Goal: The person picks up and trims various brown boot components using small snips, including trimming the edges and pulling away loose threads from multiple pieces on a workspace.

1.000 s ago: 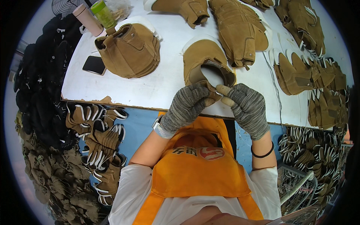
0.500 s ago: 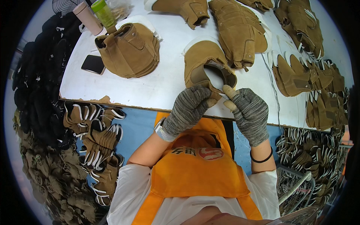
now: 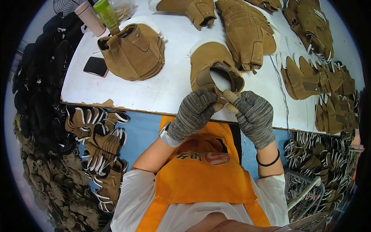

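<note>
White chipped-edged tabletop [image 3: 89, 87] lies beneath a tan suede boot upper [image 3: 210, 56]. Left grey-gloved hand [image 3: 195, 110] grasps its near end; right grey-gloved hand [image 3: 253, 118] meets it, grip unclear. Handling looks unfinished; whether the stacked brown suede uppers [image 3: 133, 56] to its left are done, I cannot tell.

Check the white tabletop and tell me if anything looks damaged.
Yes: the white tabletop looks worn at its near edge. To the left of the left hand, the surface looks chipped away, leaving a ragged brown patch against the pale top.
</note>
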The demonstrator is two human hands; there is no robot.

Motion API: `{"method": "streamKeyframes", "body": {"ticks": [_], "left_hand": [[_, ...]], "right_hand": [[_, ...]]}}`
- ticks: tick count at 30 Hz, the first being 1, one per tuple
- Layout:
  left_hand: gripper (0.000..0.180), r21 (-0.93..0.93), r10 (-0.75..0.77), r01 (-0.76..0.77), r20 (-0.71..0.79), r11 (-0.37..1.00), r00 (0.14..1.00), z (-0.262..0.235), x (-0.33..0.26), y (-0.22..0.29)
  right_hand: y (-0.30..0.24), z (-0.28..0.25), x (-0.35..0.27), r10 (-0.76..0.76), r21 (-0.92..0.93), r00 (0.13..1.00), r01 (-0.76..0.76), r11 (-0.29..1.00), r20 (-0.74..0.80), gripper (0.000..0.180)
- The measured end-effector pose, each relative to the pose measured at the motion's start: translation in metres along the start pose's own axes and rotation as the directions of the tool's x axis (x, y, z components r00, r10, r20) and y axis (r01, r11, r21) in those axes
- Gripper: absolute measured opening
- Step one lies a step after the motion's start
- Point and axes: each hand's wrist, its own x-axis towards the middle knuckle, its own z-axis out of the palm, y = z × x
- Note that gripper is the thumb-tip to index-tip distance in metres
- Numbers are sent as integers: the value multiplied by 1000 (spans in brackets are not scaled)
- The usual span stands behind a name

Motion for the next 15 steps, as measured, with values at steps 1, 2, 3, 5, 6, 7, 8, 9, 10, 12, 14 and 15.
{"method": "streamKeyframes", "body": {"ticks": [1, 2, 3, 5, 6, 7, 8, 9, 10, 12, 14, 15], "left_hand": [[18, -12, -7, 7, 1, 1000, 1000, 0, 0, 0], [17, -24, -13, 13, 2, 1000, 1000, -1, -1, 0], [17, -36, -20, 20, 3, 999, 1000, -1, -1, 0], [17, -34, 7, -8, -22, 999, 1000, 0, 1, 3], [17, -31, 21, -22, -36, 999, 999, 1, 2, 5], [17, -42, 10, -12, -41, 999, 999, 1, 0, 3], [17, -52, -1, -1, -46, 999, 999, 2, -3, 0], [17, -61, -12, 9, -52, 998, 999, 3, -5, -2], [17, -73, -57, 54, -40, 996, 998, 4, -6, -3], [18, -95, -146, 144, -14, 985, 989, 6, -8, -3], [18, -23, -83, 82, -54, 996, 995, 9, -11, -8], [18, 12, -50, 51, -71, 999, 996, 9, -12, -9]], "right_hand": [[0, 1, 0, -5, -17, 1000, 5, 1000, 4, 36], [-1, 1, 1, -10, -35, 1000, 10, 999, 8, 36], [0, 2, 0, -15, -52, 1000, 16, 999, 12, 36], [1, 4, -2, 18, 81, 1000, -17, 997, -11, 34], [3, 6, -4, 35, 148, 999, -31, 988, -21, 34], [4, 10, -6, 99, 325, 994, -80, 943, -43, 34], [6, 15, -10, 164, 491, 985, -118, 863, -52, 35], [7, 20, -12, 228, 642, 972, -144, 753, -49, 36], [11, 23, -17, 364, 760, 930, -275, 589, 54, 38], [20, 26, -25, 541, 871, 782, -462, 167, 311, 43], [11, 19, -22, 621, 903, 756, -392, 178, 205, 48], [5, 18, -17, 613, 881, 789, -322, 347, 47, 42]]}}
